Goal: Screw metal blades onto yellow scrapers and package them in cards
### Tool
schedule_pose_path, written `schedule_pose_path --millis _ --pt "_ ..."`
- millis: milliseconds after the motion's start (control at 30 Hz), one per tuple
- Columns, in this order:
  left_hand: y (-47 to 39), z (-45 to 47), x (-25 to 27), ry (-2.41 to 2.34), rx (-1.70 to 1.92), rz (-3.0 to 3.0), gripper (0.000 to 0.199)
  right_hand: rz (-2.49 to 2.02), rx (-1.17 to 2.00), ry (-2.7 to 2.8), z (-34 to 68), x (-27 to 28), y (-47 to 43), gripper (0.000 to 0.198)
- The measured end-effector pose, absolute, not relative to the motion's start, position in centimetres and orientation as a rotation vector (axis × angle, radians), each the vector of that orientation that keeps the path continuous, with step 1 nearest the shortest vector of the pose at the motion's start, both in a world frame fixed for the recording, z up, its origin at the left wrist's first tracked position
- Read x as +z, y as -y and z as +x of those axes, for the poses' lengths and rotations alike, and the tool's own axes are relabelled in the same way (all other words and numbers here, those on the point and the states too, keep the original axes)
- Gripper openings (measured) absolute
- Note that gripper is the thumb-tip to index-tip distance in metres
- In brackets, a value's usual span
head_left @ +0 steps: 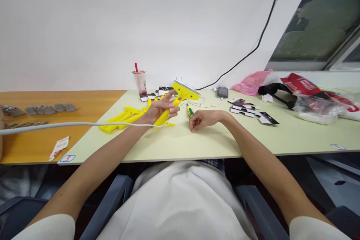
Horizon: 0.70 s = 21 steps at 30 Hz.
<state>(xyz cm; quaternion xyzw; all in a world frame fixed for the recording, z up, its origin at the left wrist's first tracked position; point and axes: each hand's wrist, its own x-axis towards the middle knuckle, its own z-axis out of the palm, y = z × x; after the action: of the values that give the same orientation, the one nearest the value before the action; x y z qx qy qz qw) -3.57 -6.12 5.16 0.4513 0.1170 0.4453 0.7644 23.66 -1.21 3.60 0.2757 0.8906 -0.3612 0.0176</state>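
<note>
My left hand [161, 111] is wrapped around the handle of a yellow scraper [185, 91], lifted over the table with its wide head up and to the right. A metal strip runs along the top of that head. My right hand [204, 119] rests on the tabletop with its fingers curled in; whatever they hold, if anything, is hidden. Just behind those fingers lies a green and yellow screwdriver [190, 110]. More yellow scrapers [126, 118] lie in a pile beside my left wrist. Tiny dark bits [184, 104] are scattered near the screwdriver.
A cup with a red straw [140, 82] stands at the back. Black-and-white cards [250, 110] and a small grey device [222, 92] lie to the right, before a pink bag [251, 82] and clear plastic [316, 108]. A white cable [84, 124] crosses my left arm.
</note>
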Motion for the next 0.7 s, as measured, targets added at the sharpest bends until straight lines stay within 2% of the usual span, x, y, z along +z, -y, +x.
schedule_pose_path --millis 167,400,500,600,700 --pt "5.9 -3.2 4.7 -0.271 0.984 0.943 0.082 0.983 -1.043 -2.917 23.5 4.4 2.1 0.031" --pt "4.9 -2.6 4.0 -0.377 1.086 0.845 0.077 0.986 -1.664 -3.314 24.3 6.3 3.3 0.04" --pt "4.2 -2.3 3.4 -0.447 1.047 0.827 0.077 1.098 -1.742 -3.548 23.7 6.0 3.1 0.046" --pt "4.0 -1.9 2.8 -0.47 0.969 0.86 0.075 1.229 -1.554 -3.755 23.0 5.3 2.3 0.049" --pt "4.3 -1.5 2.4 -0.446 0.905 0.915 0.076 1.221 -1.097 -3.955 22.6 4.4 1.5 0.045"
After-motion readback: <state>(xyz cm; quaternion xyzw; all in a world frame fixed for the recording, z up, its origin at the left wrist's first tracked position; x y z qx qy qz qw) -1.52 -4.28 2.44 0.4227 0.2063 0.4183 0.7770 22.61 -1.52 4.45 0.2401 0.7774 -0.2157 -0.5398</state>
